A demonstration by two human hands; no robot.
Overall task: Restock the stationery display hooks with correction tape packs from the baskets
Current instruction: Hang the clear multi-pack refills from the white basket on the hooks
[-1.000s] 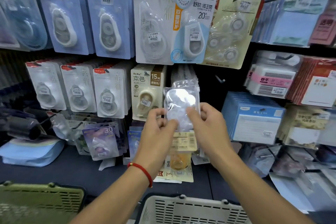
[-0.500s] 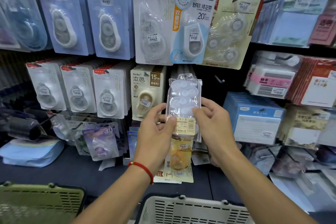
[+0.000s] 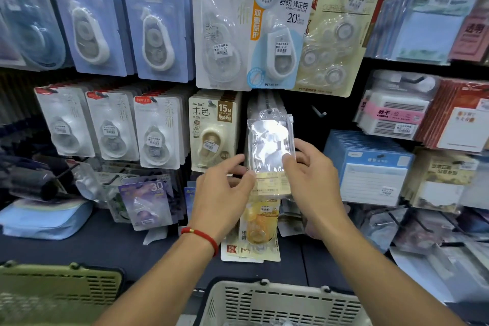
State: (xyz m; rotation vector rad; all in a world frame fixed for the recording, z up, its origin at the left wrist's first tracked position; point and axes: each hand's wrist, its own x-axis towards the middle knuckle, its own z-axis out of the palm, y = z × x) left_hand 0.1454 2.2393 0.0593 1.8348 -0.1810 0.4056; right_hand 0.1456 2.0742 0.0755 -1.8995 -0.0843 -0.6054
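- Both our hands, left hand & right hand, pinch a clear correction tape pack by its lower edges.
- Held upright at mid-shelf, prob. to line up its top hole w/ a hook; white basket below.

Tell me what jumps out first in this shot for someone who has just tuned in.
Both hands meet mid-frame on a clear glare-lit correction tape pack: the left hand, with a red cord bracelet at the wrist, pinches its lower left, and the right hand grips its right edge. It is raised against the middle row beside the beige 15M pack. A white basket sits at the bottom edge.
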